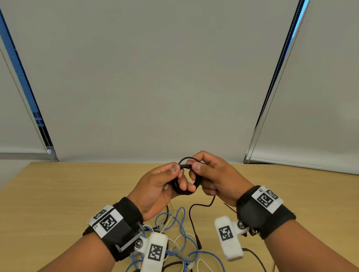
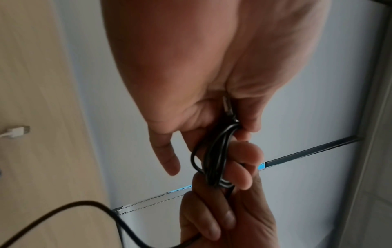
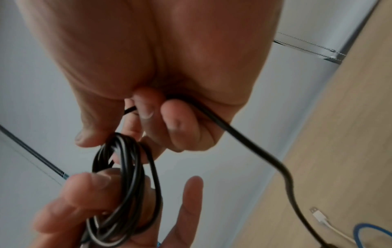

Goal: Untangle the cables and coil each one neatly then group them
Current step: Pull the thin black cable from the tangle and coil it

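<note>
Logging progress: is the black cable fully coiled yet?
Not fully. Both hands, left hand and right hand, hold the black cable in loops, but a loose tail hangs to the table.

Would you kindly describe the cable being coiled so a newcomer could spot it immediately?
Look above the wooden table, where the left hand and right hand meet. Between them sits the black cable, wound into a small coil. Unlike the blue cable and white cable lying below, it is held up.
</note>
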### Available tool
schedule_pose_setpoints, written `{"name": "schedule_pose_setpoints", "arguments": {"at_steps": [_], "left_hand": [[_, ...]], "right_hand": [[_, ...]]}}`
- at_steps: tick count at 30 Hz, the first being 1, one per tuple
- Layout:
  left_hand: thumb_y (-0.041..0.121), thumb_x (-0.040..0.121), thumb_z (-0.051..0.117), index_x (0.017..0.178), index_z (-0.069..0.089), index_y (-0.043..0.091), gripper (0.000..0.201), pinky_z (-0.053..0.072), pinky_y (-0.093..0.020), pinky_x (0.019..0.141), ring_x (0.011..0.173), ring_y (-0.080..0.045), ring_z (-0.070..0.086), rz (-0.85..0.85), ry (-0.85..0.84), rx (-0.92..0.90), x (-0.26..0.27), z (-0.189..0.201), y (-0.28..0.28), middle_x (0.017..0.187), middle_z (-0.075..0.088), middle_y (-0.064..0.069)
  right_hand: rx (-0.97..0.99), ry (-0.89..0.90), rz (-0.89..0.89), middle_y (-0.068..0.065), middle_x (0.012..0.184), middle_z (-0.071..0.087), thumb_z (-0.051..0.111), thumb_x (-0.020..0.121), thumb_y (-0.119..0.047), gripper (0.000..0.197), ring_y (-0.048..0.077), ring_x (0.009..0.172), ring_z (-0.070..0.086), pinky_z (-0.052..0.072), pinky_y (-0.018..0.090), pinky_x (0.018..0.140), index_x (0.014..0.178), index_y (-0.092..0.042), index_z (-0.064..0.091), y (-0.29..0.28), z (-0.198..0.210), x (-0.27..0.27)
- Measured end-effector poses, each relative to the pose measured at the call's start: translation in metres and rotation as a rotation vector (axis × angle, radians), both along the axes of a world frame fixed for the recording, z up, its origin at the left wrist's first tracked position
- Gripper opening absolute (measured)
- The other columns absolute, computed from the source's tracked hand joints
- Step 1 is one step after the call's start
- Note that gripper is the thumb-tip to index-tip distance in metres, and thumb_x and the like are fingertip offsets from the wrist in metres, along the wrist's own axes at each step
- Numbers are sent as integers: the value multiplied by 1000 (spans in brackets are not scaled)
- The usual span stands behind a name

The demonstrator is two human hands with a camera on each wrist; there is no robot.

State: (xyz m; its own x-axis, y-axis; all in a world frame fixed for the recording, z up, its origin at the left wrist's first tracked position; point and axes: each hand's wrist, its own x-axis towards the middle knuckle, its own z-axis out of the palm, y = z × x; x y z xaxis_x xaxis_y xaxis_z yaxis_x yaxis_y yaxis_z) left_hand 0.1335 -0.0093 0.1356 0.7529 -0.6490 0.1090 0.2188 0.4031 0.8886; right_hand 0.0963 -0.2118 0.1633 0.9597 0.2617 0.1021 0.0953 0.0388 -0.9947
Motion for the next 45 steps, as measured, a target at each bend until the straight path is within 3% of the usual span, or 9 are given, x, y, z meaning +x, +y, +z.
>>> {"name": "schedule_pose_setpoints", "arguments": {"at_steps": [4,7,13,18,22,29,34,42,45], "left_hand": [[27,98,58,82,61,9,25,58,-37,77,74,-30,68,72,48,-52,2,0,-3,71,60,-12],[26,99,55,83,59,9,23,57,-44,87,76,-29,68,142,104,-131,3,5,-6,71,60,-11],[23,106,44,85,56,14,25,50,-45,100,113,-33,70,345,80,-184,14,11,-8,102,75,-19],[23,108,43,94,58,16,22,46,-30,93,102,-9,69,567,-403,424,28,2,-3,100,79,7],[25,107,44,87,57,27,24,49,-24,78,83,-16,68,432,-642,682,21,-19,-4,78,73,15],[41,99,48,94,62,6,38,51,-30,75,63,-24,57,114,-193,248,4,-14,-13,60,44,-2],[24,102,50,95,61,2,26,54,-32,75,67,-22,61,110,-179,176,1,-11,-16,65,53,-4],[18,100,53,98,66,2,21,58,-38,82,79,-26,69,74,-133,155,5,-11,-8,75,64,-10],[10,104,50,106,67,0,20,58,-38,84,84,-26,69,83,-182,244,7,-14,-5,78,66,-10]], "right_hand": [[103,33,-50,11,91,59,62,96,-33,20,10,47,23,17,28,45,108,-17,64,-1,-11,3],[120,69,-124,11,94,62,58,99,-31,13,10,48,21,20,23,43,100,-21,67,1,-23,4],[-242,99,-101,2,74,63,46,106,-31,24,12,44,37,36,23,43,113,-28,69,20,-52,-6],[-575,64,0,-10,60,56,50,103,-35,20,6,48,45,43,24,49,112,-28,66,30,-43,-16],[-779,-207,-235,-13,58,56,60,98,-34,21,0,54,49,39,21,57,81,-27,69,20,-13,-6],[-553,-310,-375,-5,96,67,62,97,-27,11,10,86,63,51,31,78,88,-23,57,12,-4,1],[-506,-309,-374,4,78,67,50,103,-27,12,24,70,64,55,48,69,92,-24,47,23,-11,0],[-513,-319,-296,-8,63,62,44,105,-31,13,1,50,54,42,15,48,92,-29,42,28,-12,7],[-628,-315,-310,-5,71,61,45,105,-33,12,3,54,54,44,21,49,94,-28,42,28,-13,7]]}}
